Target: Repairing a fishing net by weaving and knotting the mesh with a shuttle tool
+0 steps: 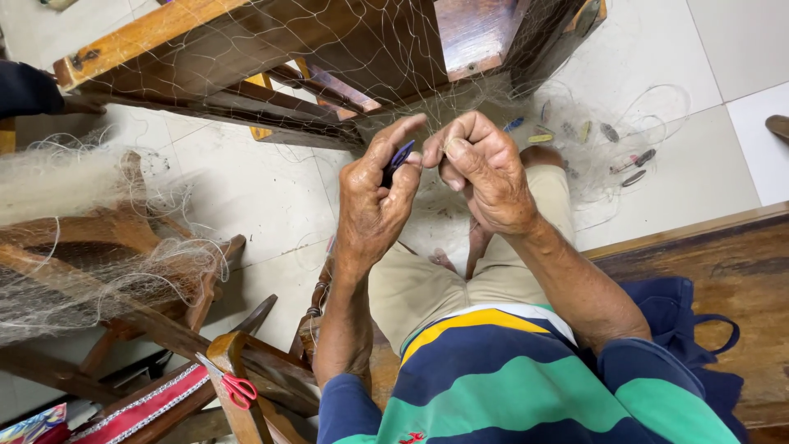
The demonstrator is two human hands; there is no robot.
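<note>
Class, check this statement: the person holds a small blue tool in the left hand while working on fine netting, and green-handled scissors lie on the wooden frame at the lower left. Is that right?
Not quite. The scissors have red handles, not green, as the head view shows. The rest stands: the left hand holds a small blue tool at the fine netting, with the right hand beside it, and the scissors lie on the wooden frame.

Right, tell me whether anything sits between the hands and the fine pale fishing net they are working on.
Nothing visible: the left hand, pinching a small dark blue tool, and the right hand already meet at the fine pale fishing net.
</note>
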